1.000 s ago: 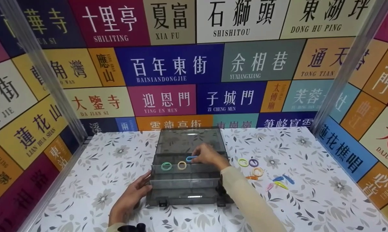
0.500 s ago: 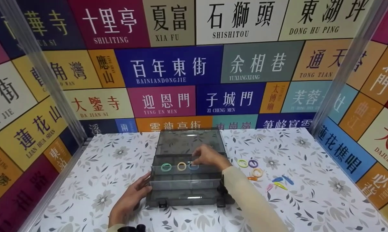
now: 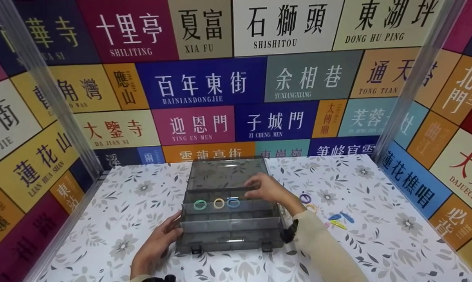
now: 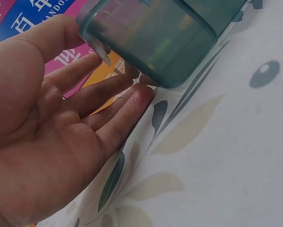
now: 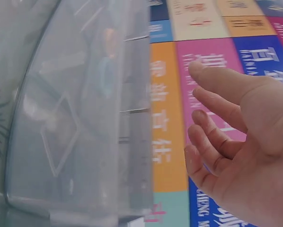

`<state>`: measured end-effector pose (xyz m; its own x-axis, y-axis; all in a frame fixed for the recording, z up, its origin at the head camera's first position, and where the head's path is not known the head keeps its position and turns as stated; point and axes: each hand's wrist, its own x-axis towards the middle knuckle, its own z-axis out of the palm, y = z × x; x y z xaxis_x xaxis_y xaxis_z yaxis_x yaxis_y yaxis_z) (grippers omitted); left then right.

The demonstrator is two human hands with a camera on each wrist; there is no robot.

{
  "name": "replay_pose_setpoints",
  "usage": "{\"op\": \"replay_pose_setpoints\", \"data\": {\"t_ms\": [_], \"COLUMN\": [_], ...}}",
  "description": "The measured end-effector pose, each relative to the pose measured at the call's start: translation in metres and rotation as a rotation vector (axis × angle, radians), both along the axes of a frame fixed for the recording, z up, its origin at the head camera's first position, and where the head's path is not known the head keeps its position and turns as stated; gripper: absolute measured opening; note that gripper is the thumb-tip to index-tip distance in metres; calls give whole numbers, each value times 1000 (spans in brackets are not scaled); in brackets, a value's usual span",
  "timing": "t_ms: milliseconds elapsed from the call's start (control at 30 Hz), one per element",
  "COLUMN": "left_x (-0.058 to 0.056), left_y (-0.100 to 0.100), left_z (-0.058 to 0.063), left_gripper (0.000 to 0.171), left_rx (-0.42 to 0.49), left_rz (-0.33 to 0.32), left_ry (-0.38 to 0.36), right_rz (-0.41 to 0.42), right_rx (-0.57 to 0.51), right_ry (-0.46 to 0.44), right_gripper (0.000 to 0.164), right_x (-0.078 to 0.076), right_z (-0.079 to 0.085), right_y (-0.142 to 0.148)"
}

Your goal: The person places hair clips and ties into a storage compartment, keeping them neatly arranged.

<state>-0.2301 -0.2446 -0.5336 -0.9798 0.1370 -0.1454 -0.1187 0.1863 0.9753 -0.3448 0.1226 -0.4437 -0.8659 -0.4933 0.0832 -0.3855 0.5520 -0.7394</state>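
Observation:
A grey see-through compartment box (image 3: 231, 224) stands on the table with its lid (image 3: 228, 174) raised at the back. Along its rear row lie three small hair ties: green (image 3: 200, 205), pale orange (image 3: 219, 203) and blue (image 3: 233, 202). My left hand (image 3: 160, 243) rests against the box's left side; in the left wrist view its fingers (image 4: 127, 106) reach the lower corner, the thumb at the top edge. Over the rear right part of the box hangs my right hand (image 3: 269, 190), fingers loosely bent, holding nothing, as the right wrist view shows.
Right of the box lie a purple hair tie (image 3: 305, 198), an orange hair tie (image 3: 311, 208) partly behind the sleeve, and several snap hair clips, among them a yellow clip (image 3: 338, 224) and a blue clip (image 3: 347, 217). A sign-covered wall (image 3: 204, 84) rises behind the table.
My right hand lowered the blue hair tie into the rear row, let it go, and drew back to the right. The left hand has stayed against the box.

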Motion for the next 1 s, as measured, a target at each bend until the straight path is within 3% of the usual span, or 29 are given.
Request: {"op": "replay_pose_setpoints", "data": {"t_ms": [167,333,567,733,1000], "left_x": [-1,-1,-1,-2,1], "left_y": [0,-2,0,0,-1], "left_z": [2,3,3,3,0], "left_gripper": [63,64,67,67,67], "left_rx": [-9,0,4,5,22], "left_rz": [12,-5,6,4,-1], "left_ry": [9,4,-11,-6,-17], "right_rz": [-29,-94,-246,-325,-428], "right_rx": [-98,-135,-223,-259,-214], "right_ry": [52,46,87,53,-2], "right_gripper": [32,32,31,34,43], "right_x": [25,35,34,31,24], "right_z": [4,2,-10,-20,-40], "right_y": [32,59,94,112,142]}}
